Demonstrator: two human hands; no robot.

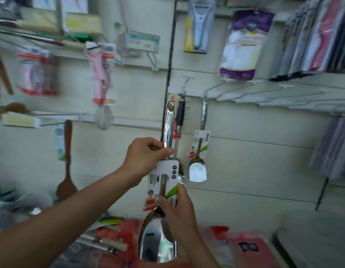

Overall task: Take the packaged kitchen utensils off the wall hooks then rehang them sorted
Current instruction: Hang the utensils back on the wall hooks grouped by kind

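I hold a steel spatula [158, 240] with a white and green card sleeve upright in front of the wall. My left hand [146, 155] grips its shiny handle just above the card. My right hand [177, 211] pinches the card's lower edge where the blade starts. The handle's top reaches up near a wall hook [184, 88]. A black-handled utensil [180, 117] hangs right behind it. A second carded steel spatula [198, 167] hangs on the hook to the right.
Empty wire hooks [264, 93] run along the right wall. A peeler pack [198, 26], a purple and white bag [243, 45] and stacked flat packs [318, 35] hang above. Wooden spoons [67, 161] and pink packs [100, 74] hang on the left. Red packets [245, 248] lie below.
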